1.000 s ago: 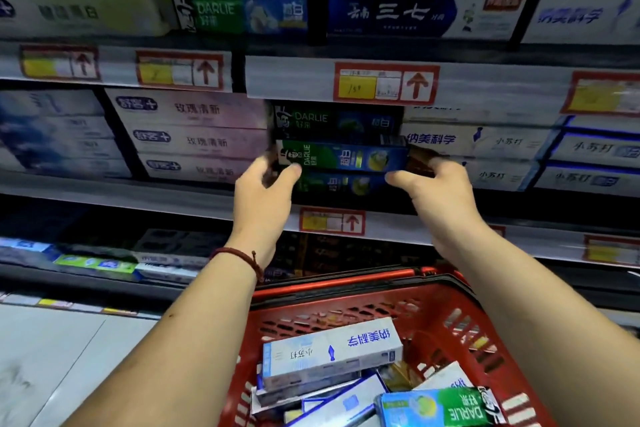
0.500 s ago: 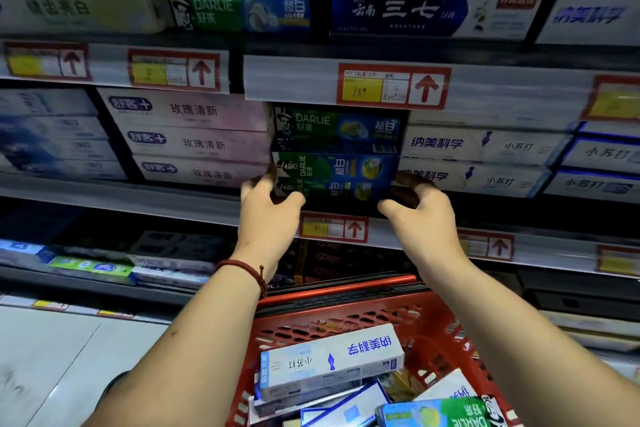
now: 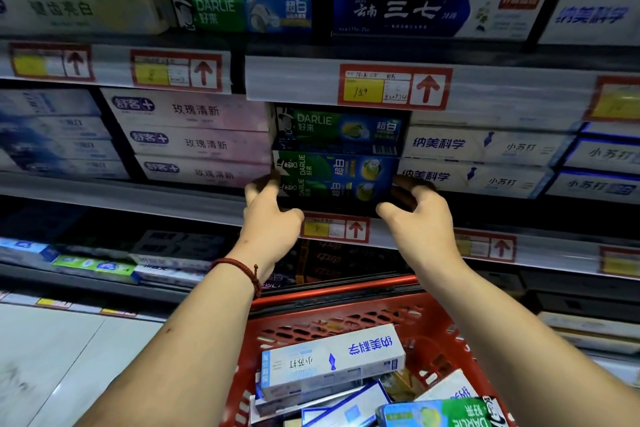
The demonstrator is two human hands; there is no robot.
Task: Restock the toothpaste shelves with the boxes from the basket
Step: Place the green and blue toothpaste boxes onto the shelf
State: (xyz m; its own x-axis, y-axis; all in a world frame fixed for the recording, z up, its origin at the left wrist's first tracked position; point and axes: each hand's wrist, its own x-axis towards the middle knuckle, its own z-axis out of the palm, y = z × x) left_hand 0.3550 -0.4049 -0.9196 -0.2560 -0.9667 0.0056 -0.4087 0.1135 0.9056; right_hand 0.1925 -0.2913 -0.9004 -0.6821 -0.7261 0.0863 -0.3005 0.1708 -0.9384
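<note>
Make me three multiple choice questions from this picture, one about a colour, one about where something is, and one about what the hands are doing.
1. What colour is the basket?
A. red
B. grey
C. blue

2. Where is the green and blue Darlie pack?
A. in the basket
B. on the middle shelf, under another Darlie box
C. on the floor

3. What are the left hand and right hand doing?
A. hanging free
B. reaching into the basket
C. each gripping one end of the Darlie pack

Answers:
1 A, its mesh wall and rim are red.
2 B, it sits on the shelf directly beneath the other box.
3 C, fingers curl round the pack's left and right ends.
</note>
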